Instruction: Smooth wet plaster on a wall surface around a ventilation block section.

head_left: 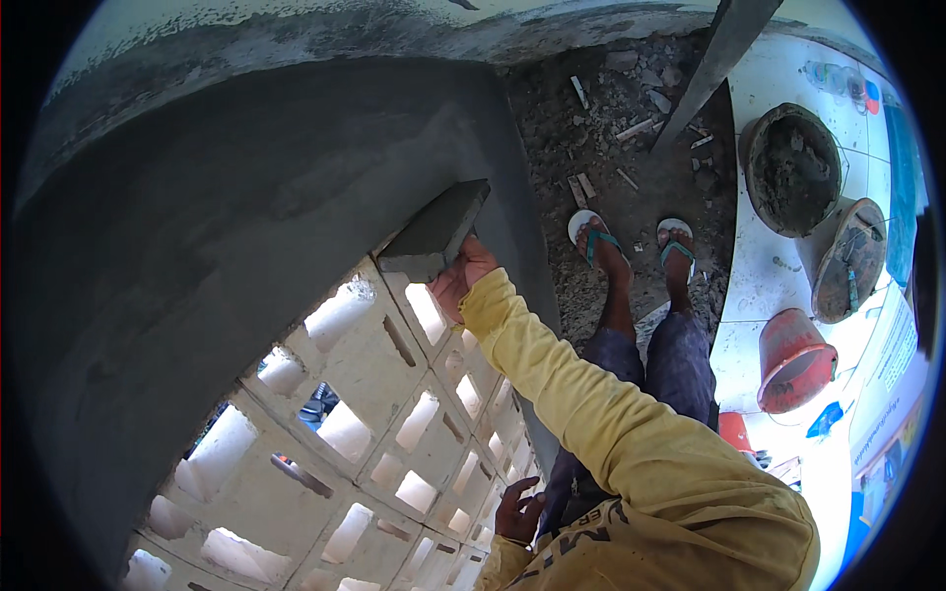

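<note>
My right hand, at the end of a yellow sleeve, is closed on a plastering float. The float is a grey rectangular board, held tilted close to the wall; its handle is hidden by the hand and board. It is near the border between smooth, dark grey plaster and a panel of pale pierced ventilation blocks. I cannot tell whether the board touches the plaster. Lower down, my left hand hangs beside the blocks, its fingers loosely bent and apart, with nothing in it.
My sandalled feet stand on dirt ground strewn with rubble. A slanting post rises ahead. On white tiles at the right stand a mortar bucket, another mortar-stained container with a tool on it, and a red bucket. Bottles lie farther off.
</note>
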`<state>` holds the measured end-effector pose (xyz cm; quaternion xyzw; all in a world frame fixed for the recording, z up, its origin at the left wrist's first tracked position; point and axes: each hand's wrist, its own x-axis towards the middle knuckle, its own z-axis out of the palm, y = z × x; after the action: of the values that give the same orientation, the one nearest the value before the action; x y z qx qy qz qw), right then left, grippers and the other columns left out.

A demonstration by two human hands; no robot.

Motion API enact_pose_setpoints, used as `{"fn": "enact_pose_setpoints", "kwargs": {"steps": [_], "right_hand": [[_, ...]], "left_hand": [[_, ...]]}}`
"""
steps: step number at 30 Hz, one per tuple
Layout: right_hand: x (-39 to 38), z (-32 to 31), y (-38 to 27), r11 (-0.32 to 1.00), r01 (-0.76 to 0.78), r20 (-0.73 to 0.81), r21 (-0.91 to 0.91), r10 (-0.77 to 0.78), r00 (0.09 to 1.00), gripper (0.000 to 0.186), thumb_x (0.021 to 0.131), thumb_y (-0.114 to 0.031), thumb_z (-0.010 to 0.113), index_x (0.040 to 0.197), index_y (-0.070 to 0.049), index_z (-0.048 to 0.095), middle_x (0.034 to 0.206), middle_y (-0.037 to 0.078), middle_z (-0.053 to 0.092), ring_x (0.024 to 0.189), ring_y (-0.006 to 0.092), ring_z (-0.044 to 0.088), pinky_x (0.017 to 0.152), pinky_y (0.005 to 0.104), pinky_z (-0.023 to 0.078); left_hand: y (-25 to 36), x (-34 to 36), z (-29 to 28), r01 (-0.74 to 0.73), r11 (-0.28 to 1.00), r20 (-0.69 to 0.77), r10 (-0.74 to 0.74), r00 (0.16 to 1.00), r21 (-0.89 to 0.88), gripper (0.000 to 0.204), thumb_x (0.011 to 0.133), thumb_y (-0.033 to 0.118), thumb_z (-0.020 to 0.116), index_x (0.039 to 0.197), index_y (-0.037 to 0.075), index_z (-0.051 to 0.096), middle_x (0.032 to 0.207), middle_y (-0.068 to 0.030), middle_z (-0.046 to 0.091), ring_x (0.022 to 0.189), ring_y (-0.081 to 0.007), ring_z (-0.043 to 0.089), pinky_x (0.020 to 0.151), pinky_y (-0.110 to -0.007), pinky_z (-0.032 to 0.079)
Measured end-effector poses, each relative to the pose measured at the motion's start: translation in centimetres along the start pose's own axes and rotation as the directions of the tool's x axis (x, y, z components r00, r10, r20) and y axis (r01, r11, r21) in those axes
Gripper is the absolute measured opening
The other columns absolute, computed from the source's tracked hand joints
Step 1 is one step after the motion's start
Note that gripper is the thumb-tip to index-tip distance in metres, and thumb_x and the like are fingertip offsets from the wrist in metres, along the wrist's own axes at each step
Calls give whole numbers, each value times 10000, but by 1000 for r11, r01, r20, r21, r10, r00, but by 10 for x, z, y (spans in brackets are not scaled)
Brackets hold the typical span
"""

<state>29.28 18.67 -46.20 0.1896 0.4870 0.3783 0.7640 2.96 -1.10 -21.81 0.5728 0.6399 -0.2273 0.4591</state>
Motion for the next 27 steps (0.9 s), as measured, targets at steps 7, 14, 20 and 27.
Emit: {"fn": "enact_pose_setpoints", "kwargs": {"steps": [7, 14, 20, 27], "right_hand": [[1, 21, 2, 996, 28, -147, -82, -40, 988, 306, 980, -229, 497, 1220, -53, 566, 1219, 107, 639, 1123, 267, 623, 974, 432, 527], [0, 44, -7, 993, 3, -192, -119, -26, 981, 305, 976, -214, 498, 1219, -43, 563, 1263, 132, 602, 1160, 285, 595, 988, 434, 521], [2, 37, -9, 989, -32, -173, -145, 7, 985, 288, 968, -202, 519, 1193, -28, 566, 1219, 147, 612, 1123, 295, 610, 966, 432, 535], [-72, 76, 60, 978, -208, -104, -21, 205, 973, 238, 967, -178, 539, 1151, -31, 567, 1174, 130, 634, 1021, 247, 660, 908, 412, 569]], "left_hand": [[5, 5, -12, 69, 997, 59, -68, 996, -25, 358, 902, 143, 667, 1228, 25, 579, 1107, -61, 639, 769, -89, 578, 683, -243, 485], [14, 4, -15, 122, 990, 99, -114, 988, -76, 355, 911, 136, 658, 1237, 27, 572, 1162, -87, 623, 970, -146, 603, 835, -287, 501], [2, -1, -14, 74, 994, 120, -65, 991, -76, 378, 897, 161, 679, 1240, 54, 563, 1236, -105, 609, 1160, -215, 582, 934, -363, 511], [6, -8, -4, 64, 993, 119, -52, 992, -95, 370, 904, 169, 676, 1236, 55, 562, 1215, -92, 616, 1124, -192, 592, 914, -346, 514]]}}
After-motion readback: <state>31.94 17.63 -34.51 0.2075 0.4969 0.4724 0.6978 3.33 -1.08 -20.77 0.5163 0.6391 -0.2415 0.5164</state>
